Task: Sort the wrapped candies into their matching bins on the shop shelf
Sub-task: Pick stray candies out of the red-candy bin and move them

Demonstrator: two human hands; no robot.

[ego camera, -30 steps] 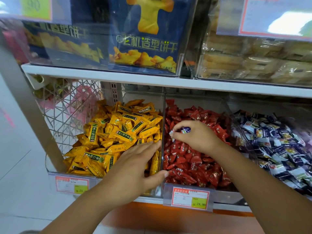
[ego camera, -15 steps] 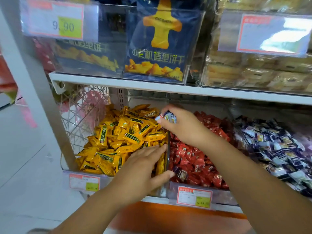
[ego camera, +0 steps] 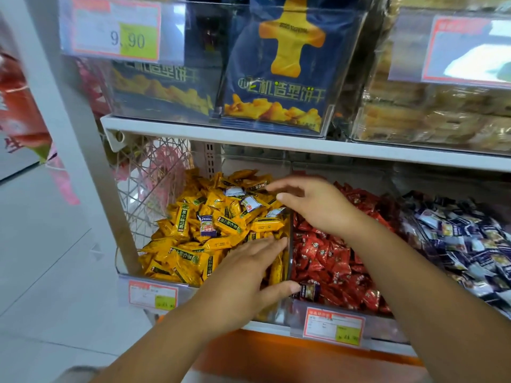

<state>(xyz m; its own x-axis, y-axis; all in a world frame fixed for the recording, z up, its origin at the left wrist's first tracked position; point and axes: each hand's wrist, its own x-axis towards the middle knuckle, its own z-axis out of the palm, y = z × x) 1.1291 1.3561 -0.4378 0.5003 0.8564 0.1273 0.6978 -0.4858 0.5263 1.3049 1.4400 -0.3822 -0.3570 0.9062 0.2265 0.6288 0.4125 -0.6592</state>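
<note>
Three clear bins sit side by side on the lower shelf: yellow candies [ego camera: 193,252] on the left, red candies [ego camera: 331,258] in the middle, blue-and-white candies [ego camera: 464,239] on the right. Several blue-and-white candies [ego camera: 250,203] lie loose on top of the yellow heap. My right hand [ego camera: 312,205] hovers over the divider between the yellow and red bins, fingers spread, holding nothing. My left hand [ego camera: 249,275] rests flat on the front right of the yellow heap, thumb over the divider. One dark blue candy [ego camera: 309,291] lies at the front left of the red bin.
The upper shelf [ego camera: 276,139] carries clear boxes with blue biscuit bags [ego camera: 279,78] and pale wrapped cakes [ego camera: 442,117]. Price tags [ego camera: 333,328] hang on the bin fronts. A white wire side panel [ego camera: 149,189] closes the shelf's left end, with open floor beyond it.
My right hand lifted blue-and-white candies out of the red bin, carried them left over the yellow bin and let them go; they now lie on the yellow heap. My left hand stayed put.
</note>
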